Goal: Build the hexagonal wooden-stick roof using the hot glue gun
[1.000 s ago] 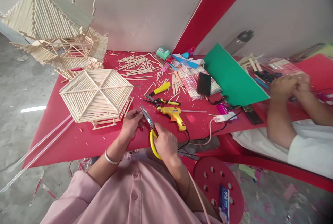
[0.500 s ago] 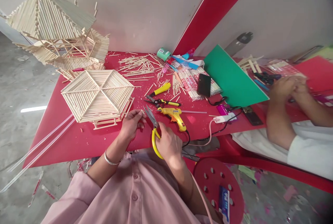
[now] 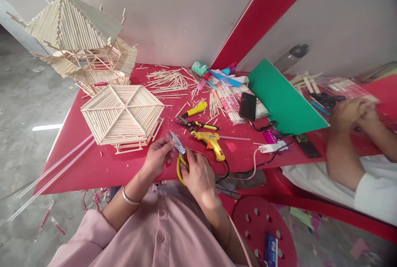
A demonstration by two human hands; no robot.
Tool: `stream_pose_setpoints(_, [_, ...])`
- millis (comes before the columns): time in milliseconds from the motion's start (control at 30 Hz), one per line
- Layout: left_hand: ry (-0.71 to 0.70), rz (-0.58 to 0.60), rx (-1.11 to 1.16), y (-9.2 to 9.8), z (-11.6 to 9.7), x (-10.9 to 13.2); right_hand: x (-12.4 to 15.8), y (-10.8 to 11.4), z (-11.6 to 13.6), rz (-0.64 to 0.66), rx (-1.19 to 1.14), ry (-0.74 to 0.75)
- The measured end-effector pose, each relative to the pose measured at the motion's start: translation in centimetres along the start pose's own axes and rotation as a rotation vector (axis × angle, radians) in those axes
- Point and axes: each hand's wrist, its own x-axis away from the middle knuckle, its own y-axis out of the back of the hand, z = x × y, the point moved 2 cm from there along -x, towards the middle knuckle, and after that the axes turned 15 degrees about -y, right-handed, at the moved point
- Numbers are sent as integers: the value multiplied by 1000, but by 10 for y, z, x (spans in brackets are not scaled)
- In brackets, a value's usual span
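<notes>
My right hand (image 3: pixel 198 174) is closed round the yellow handles of the scissors (image 3: pixel 180 149), whose blades point up and left and are parted a little. My left hand (image 3: pixel 159 155) is pinched beside the blades; in its fingertips is something too small to make out. Just beyond my left hand stands a six-sided stick roof (image 3: pixel 124 114) on a low stick frame. A yellow glue gun (image 3: pixel 211 141) lies to the right of the scissors, with yellow-handled pliers (image 3: pixel 201 125) behind it.
A taller stick pavilion (image 3: pixel 80 44) stands at the back left. Loose sticks (image 3: pixel 169 80), a phone (image 3: pixel 248 106), a green board (image 3: pixel 285 97) and a white power strip (image 3: pixel 273 147) lie on the red table (image 3: pixel 71 168). Another person's hands (image 3: pixel 353 112) are at the right.
My left hand has come up against the scissor blades, and my right hand has shifted slightly left with the scissors. The whole view has also shifted a little.
</notes>
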Motion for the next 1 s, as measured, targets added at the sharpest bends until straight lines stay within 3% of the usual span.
stream_pose_setpoints(133, [76, -62, 69, 3, 2, 11, -3, 0, -2, -51, -45, 81])
stream_pose_setpoints(300, [90, -132, 69, 1, 2, 21, -3, 5, -4, -262, -336, 225])
stream_pose_setpoints(400, [99, -148, 76, -2, -3, 25, -4, 9, 2, -294, -549, 357])
stream_pose_setpoints(533, [97, -157, 98, -5, -14, 30, -8, 13, 10, -312, -703, 422])
stream_pose_setpoints(700, [109, -123, 106, -6, -24, 37, -11, 16, 11, -514, -806, 588])
stream_pose_setpoints(800, [95, -95, 102, -4, -25, 38, -15, 16, 9, -497, -810, 586])
stream_pose_setpoints(1000, [51, -7, -42, 2, -34, 38, -22, 16, 13, -310, -932, 605])
